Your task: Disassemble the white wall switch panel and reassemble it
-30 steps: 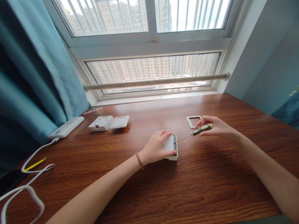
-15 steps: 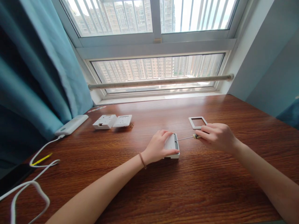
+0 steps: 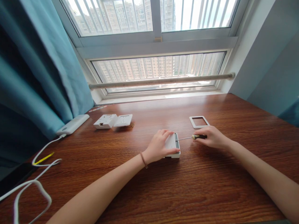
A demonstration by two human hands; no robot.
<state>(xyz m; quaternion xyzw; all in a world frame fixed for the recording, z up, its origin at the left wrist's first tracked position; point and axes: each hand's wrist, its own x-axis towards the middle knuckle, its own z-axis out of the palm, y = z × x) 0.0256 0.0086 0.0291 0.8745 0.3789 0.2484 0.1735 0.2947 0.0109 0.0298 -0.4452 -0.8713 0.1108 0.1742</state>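
Observation:
My left hand [image 3: 158,145] is closed around a white wall-switch-like box [image 3: 171,142] on the wooden table, thumb along the near side and fingers over the far side. My right hand [image 3: 213,137] grips a screwdriver [image 3: 199,137] by its dark handle with a pale yellowish collar. Its thin shaft points left, and the tip meets the grey strip along the box's right edge. Whether the tip sits in a slot or a screw is too small to tell. Just beyond my right hand lies a white square frame [image 3: 192,123], flat on the table.
At the back left, a white box [image 3: 105,121] and a white socket plate [image 3: 123,120] lie together, with small brass-coloured screws [image 3: 132,125] beside them. A white power bank [image 3: 73,124] with a white cable [image 3: 48,141] and a yellow stick [image 3: 44,158] are further left, by the blue curtain.
My right hand has turned and shifted slightly on the screwdriver, so more of the dark handle shows. My left hand and the white box have stayed in place.

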